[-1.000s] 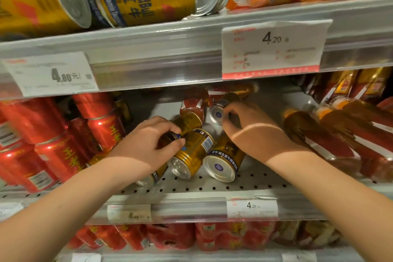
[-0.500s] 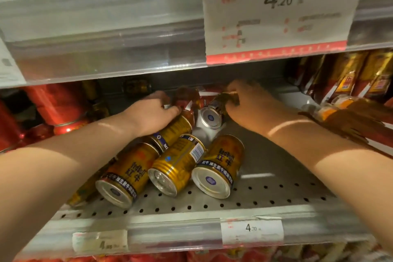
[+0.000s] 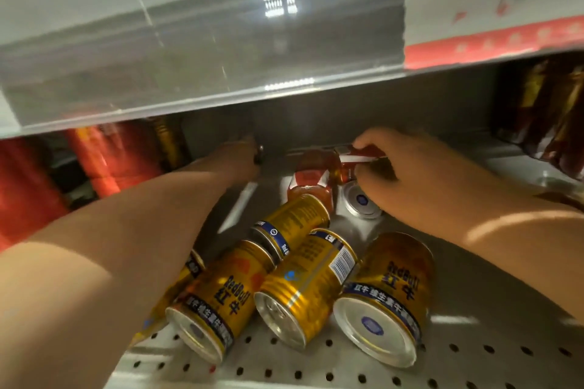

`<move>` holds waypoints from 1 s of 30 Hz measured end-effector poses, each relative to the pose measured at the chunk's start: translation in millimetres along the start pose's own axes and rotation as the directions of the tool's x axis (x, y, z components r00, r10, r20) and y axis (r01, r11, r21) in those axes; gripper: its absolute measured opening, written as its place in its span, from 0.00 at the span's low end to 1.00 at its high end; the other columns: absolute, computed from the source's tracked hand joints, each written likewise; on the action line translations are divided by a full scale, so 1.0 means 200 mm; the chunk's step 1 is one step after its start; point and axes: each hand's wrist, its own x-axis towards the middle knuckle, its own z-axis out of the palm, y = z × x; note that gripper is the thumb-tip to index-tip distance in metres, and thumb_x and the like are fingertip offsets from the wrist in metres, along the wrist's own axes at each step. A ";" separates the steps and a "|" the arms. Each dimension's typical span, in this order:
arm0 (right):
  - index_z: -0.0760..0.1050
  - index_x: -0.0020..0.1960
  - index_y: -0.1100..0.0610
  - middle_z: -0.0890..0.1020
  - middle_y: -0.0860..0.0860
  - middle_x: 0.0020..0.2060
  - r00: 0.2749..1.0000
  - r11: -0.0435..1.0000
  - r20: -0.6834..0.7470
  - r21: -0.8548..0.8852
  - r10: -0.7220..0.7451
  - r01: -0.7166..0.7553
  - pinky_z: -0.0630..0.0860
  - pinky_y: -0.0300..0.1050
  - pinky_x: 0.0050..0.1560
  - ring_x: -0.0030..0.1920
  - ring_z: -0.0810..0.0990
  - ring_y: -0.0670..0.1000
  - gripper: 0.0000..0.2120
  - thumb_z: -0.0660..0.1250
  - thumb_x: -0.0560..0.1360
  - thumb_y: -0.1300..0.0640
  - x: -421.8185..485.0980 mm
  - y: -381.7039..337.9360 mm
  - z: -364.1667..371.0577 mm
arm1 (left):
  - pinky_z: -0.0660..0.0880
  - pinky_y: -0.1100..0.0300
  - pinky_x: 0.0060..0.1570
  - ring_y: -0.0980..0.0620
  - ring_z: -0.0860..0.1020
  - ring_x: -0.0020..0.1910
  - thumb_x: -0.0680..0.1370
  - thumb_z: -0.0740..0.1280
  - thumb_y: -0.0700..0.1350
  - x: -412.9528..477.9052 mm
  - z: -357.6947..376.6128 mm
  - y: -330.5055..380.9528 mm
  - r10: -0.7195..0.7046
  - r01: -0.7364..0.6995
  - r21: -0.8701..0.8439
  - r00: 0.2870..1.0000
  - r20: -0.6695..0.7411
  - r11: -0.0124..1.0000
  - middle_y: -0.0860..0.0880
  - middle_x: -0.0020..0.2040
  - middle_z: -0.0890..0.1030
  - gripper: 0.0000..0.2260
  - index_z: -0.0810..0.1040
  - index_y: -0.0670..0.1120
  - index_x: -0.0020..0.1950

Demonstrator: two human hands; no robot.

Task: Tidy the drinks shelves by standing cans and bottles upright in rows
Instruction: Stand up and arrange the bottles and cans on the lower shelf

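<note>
Several gold Red Bull cans lie on their sides on the perforated shelf: one at the left front, one in the middle, one at the right, and one behind them. My left hand reaches to the dark back of the shelf; its fingers are mostly hidden. My right hand curls over a red and white can at the back, above a gold can's silver end. A red-orange can lies between my hands.
The upper shelf's clear front strip hangs low across the view, with a red-edged price label at the right. Red cans crowd the left side. Dark bottles lie at the right.
The view has dropped closer to the shelf. Both hands have pushed further back: the left has left the gold cans for the rear, and the right now sits on the red and white can.
</note>
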 end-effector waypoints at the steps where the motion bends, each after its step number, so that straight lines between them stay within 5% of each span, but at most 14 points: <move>1: 0.67 0.66 0.39 0.70 0.46 0.54 1.000 1.000 0.000 0.003 0.009 -0.009 0.68 0.39 0.43 0.51 0.72 0.47 0.17 0.63 0.78 0.43 -0.01 0.02 0.00 | 0.75 0.48 0.60 0.38 0.77 0.63 0.77 0.72 0.44 0.03 0.02 -0.01 -0.014 0.014 -0.030 1.000 0.008 0.999 0.39 0.67 0.75 0.28 0.67 0.47 0.75; 11: 0.67 0.67 0.38 0.69 0.45 0.55 0.997 0.998 -0.048 0.008 0.055 -0.055 0.64 0.33 0.42 0.54 0.69 0.44 0.19 0.63 0.78 0.44 -0.03 0.12 0.03 | 0.67 0.47 0.71 0.37 0.69 0.73 0.76 0.73 0.40 0.29 0.08 -0.08 -0.100 0.095 0.052 0.990 0.102 0.994 0.39 0.77 0.65 0.38 0.57 0.47 0.81; 16: 0.66 0.66 0.38 0.63 0.40 0.53 0.999 0.999 -0.032 -0.001 0.036 -0.036 0.60 0.28 0.42 0.52 0.67 0.42 0.21 0.58 0.73 0.38 -0.05 0.09 0.08 | 0.65 0.42 0.73 0.36 0.67 0.74 0.78 0.70 0.42 0.39 0.15 -0.08 -0.104 0.085 0.196 0.991 0.086 0.977 0.39 0.77 0.66 0.30 0.64 0.46 0.78; 22: 0.70 0.61 0.39 0.74 0.41 0.54 0.994 0.993 -0.112 0.117 0.021 -0.008 0.70 0.33 0.46 0.53 0.75 0.41 0.12 0.62 0.78 0.43 -0.02 0.00 0.17 | 0.62 0.42 0.75 0.34 0.63 0.76 0.80 0.69 0.45 0.49 0.19 -0.08 -0.161 0.138 0.278 0.985 0.058 0.951 0.37 0.79 0.59 0.27 0.65 0.43 0.78; 30: 0.72 0.54 0.37 0.78 0.36 0.46 0.990 0.956 -0.060 0.274 0.130 -0.109 0.67 0.30 0.39 0.45 0.75 0.34 0.06 0.64 0.78 0.45 -0.02 0.10 0.19 | 0.73 0.45 0.65 0.37 0.75 0.65 0.77 0.72 0.50 0.50 0.11 -0.10 -0.189 0.186 0.103 0.982 0.016 0.977 0.37 0.70 0.74 0.29 0.69 0.40 0.74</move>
